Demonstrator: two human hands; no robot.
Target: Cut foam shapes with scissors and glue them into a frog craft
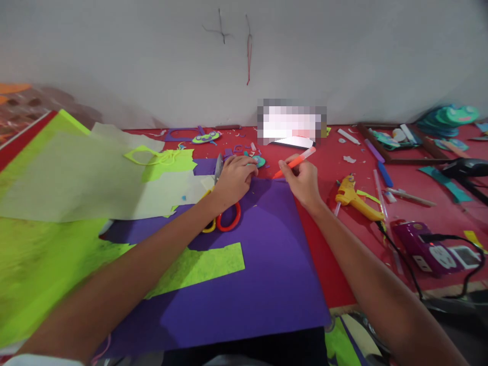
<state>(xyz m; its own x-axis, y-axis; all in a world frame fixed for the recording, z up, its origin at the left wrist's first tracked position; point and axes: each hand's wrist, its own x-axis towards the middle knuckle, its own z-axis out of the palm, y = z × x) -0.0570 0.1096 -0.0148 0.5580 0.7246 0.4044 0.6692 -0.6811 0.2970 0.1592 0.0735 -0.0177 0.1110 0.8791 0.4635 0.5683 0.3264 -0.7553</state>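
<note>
My right hand (pixel 303 182) is closed round an orange pen (pixel 295 162), whose tip touches the far edge of a purple foam sheet (pixel 259 274). My left hand (pixel 234 179) lies curled on the same sheet, its fingers pressing a small teal cut-out shape (pixel 259 161) at the sheet's far edge. Scissors with orange and yellow handles (pixel 225 216) lie partly under my left wrist. A lime green strip (pixel 202 267) rests on the purple sheet between my forearms.
Lime green and pale sheets (pixel 57 193) cover the left of the red table (pixel 328 168). A yellow glue gun (pixel 356 198), a purple power strip (pixel 427 249) with cables, pens and foam scraps lie on the right. A wooden frame (pixel 404 147) and teal cut-outs (pixel 446 119) sit far right.
</note>
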